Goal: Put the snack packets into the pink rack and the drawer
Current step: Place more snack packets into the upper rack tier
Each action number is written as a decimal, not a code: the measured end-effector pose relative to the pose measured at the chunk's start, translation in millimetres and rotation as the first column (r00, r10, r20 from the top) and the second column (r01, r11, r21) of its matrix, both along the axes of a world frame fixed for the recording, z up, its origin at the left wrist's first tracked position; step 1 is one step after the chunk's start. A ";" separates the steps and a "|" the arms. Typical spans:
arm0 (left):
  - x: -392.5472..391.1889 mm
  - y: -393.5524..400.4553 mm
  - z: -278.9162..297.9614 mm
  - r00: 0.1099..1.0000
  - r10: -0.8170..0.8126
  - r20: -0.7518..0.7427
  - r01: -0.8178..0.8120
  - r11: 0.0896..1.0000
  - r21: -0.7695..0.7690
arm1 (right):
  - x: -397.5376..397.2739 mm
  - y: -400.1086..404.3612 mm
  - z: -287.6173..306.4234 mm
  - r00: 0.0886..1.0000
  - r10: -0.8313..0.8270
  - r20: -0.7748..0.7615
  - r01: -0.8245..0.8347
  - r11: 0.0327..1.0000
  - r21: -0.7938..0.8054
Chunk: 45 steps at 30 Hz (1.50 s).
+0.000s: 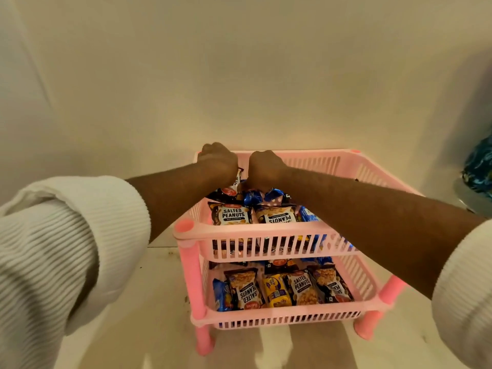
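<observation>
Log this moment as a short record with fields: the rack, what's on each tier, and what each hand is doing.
rack: pink rack, two tiers, standing on a pale surface against a wall
top tier: salted peanuts packet upright at the front, blue packets behind
bottom tier: row of packets, among them a yellow packet
left hand: curled, gripping a dark packet at the back of the top tier
right hand: curled over the blue packets, grip hidden
drawer: not in view

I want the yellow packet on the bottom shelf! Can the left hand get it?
Probably not from above: the top basket covers the yellow packet. The left hand would likely have to reach in through the open front.
</observation>
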State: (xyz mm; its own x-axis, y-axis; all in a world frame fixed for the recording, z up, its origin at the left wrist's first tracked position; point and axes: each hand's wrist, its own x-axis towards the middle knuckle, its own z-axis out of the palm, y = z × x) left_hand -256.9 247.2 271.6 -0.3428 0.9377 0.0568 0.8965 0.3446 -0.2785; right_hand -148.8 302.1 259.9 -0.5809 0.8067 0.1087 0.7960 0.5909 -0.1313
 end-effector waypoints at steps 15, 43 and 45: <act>-6.3 -0.8 0.7 0.981 -0.179 0.071 0.192 0.879 -0.436 | 23.6 8.3 -4.3 0.986 0.158 0.057 -0.160 0.987 0.025; 73.8 -115.0 16.7 0.804 -0.500 0.323 0.393 0.854 0.342 | 129.2 -97.4 15.2 0.927 0.201 -0.318 -0.119 0.959 0.258; 98.0 -128.9 6.6 0.740 -0.554 0.382 0.383 0.814 0.437 | 148.9 -112.0 7.9 0.907 0.196 -0.372 -0.085 0.952 0.294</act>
